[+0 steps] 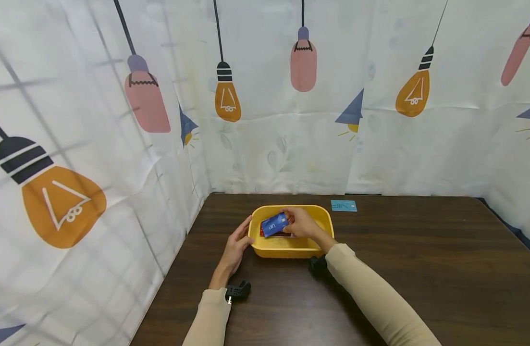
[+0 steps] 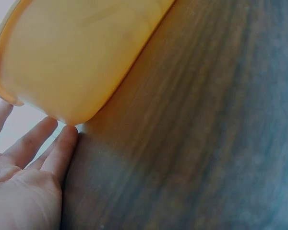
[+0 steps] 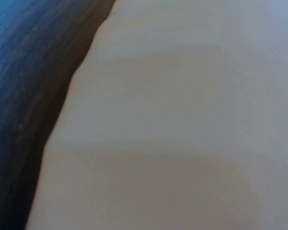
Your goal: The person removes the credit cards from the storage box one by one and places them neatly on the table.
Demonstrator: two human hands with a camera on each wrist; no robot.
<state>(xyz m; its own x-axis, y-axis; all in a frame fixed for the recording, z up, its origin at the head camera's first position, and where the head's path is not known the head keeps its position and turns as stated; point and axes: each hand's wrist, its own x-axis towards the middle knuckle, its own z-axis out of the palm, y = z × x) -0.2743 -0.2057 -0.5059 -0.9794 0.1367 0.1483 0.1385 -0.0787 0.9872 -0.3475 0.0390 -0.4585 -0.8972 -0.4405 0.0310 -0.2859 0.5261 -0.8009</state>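
Observation:
My right hand (image 1: pixel 304 224) pinches a blue card (image 1: pixel 274 225) marked VIP, tilted inside a yellow plastic bin (image 1: pixel 286 253). Partly covered by that card, a red card (image 1: pixel 261 232) and a dark edge beneath it show in the bin. At the bin's left end is my left hand (image 1: pixel 235 251), its fingers extended against the wall. The left wrist view has those fingertips (image 2: pixel 69 130) right at the lower edge of the bin (image 2: pixel 77 62). A pale sleeve (image 3: pixel 173 120) fills most of the right wrist view, so the right hand is hidden there.
Behind the bin, to its right, a light blue card (image 1: pixel 344 205) lies flat on the dark wooden table (image 1: pixel 420 254). White curtains (image 1: pixel 269 154) printed with lamps stand along the table's back and left edges. Both wrists wear a black strap device (image 1: pixel 239 290).

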